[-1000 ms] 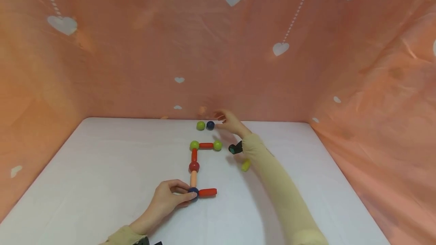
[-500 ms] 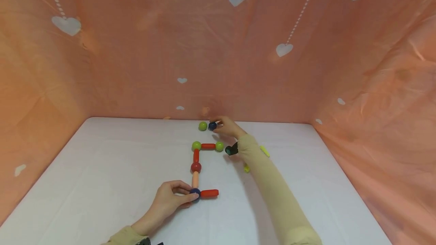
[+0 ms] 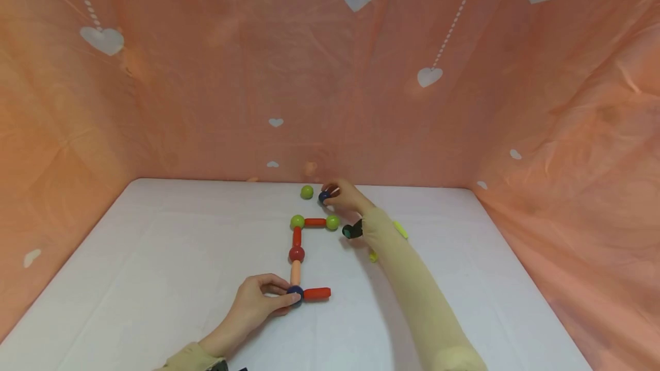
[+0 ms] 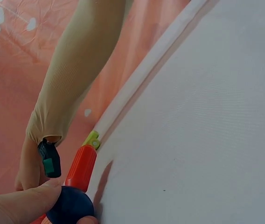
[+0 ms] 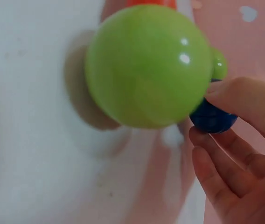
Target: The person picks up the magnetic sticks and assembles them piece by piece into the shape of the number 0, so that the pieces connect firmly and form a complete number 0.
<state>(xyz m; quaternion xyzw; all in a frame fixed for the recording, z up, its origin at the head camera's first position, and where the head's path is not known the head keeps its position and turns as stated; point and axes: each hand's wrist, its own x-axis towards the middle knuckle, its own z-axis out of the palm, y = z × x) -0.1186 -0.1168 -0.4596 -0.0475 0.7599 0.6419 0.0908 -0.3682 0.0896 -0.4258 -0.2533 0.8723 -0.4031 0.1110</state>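
My left hand (image 3: 258, 296) pinches a dark blue ball (image 4: 71, 205) at the near end of a joined figure of rods and balls. From that ball a red rod (image 3: 317, 293) points right, and a peach rod (image 3: 295, 272) runs up to a red ball (image 3: 296, 254). A second red rod (image 3: 297, 237) leads on to a green ball (image 3: 297, 222), and a third red rod (image 3: 315, 223) joins it to another green ball (image 5: 146, 65). Near the back edge my right hand (image 3: 344, 196) holds a separate dark blue ball (image 5: 214, 114) between thumb and fingers.
A loose green ball (image 3: 306, 192) lies at the back, left of my right hand. Two yellow-green pieces, one a rod (image 3: 400, 229) and one a stub (image 3: 373, 256), are partly hidden by the right sleeve (image 3: 412, 279). Orange cloth (image 3: 232, 102) rises behind the white table (image 3: 154, 256).
My right hand has reached the loose dark blue ball, taken it between thumb and fingers, and drawn it slightly toward me, away from the green ball. The left hand holds its place.
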